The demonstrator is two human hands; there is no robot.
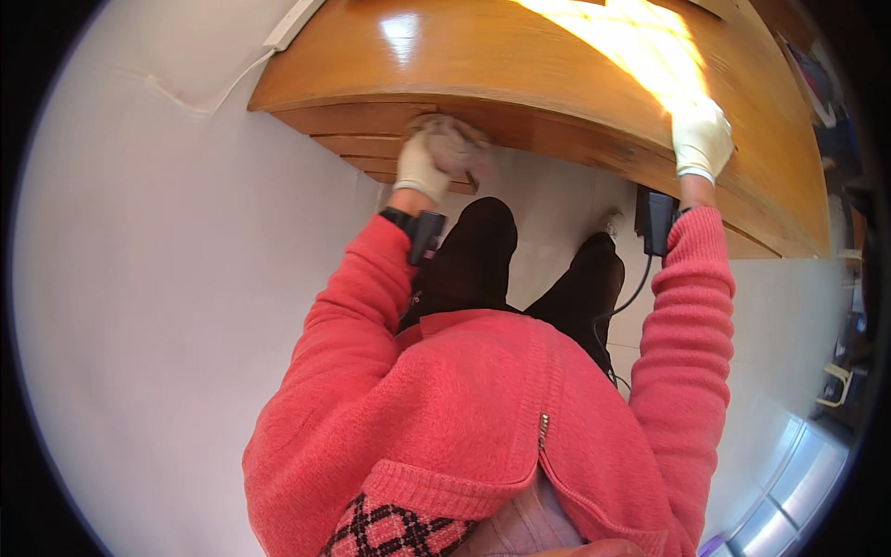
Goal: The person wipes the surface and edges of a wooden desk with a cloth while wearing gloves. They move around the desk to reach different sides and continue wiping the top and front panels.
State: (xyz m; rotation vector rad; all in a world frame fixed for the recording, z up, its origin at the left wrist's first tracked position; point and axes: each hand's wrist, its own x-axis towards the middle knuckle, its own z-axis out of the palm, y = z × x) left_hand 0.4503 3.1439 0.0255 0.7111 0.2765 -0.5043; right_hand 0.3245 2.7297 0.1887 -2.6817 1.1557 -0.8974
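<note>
wiping step in hand: left hand (422, 165), gloved, clenched on a crumpled cloth (457, 144), pressed to near edge of wooden desk (520, 65). right hand (701, 137) laid flat on desk rim further right, grasping nothing. next, likely: drag cloth along edge, keeping pressure.

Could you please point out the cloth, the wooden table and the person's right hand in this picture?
cloth (455, 144), head view, on its bunched middle at the table edge.
wooden table (445, 56), head view, on its bare glossy top.
right hand (701, 137), head view, on the gloved back.
</note>
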